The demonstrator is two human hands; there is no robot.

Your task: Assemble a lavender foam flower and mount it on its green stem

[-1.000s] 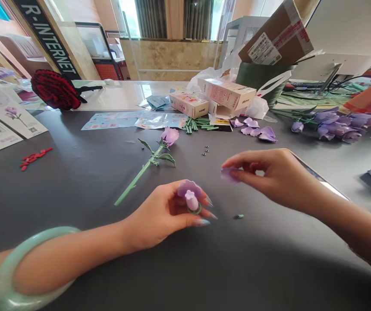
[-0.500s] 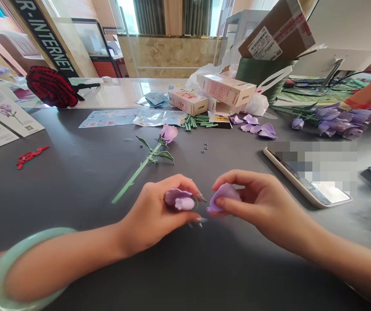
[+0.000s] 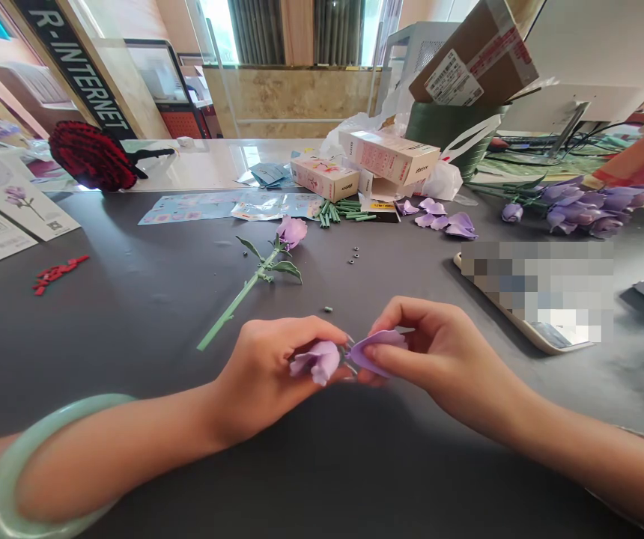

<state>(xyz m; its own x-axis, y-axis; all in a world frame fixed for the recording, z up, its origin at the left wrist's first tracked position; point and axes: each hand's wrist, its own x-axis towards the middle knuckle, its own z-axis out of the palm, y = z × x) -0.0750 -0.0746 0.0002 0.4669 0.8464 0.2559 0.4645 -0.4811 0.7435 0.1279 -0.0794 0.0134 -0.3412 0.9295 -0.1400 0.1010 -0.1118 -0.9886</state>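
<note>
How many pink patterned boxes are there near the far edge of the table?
2. The left box sits by the green stems; the right box sits beside it, a little farther back. More may be hidden.

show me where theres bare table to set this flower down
Widest patch: the dark tabletop between the red pieces and the stemmed lilac flower. Smaller patch: right of that flower's head, before the phone, below the loose petals. Crowded: around the pink boxes and green stem pieces.
</note>
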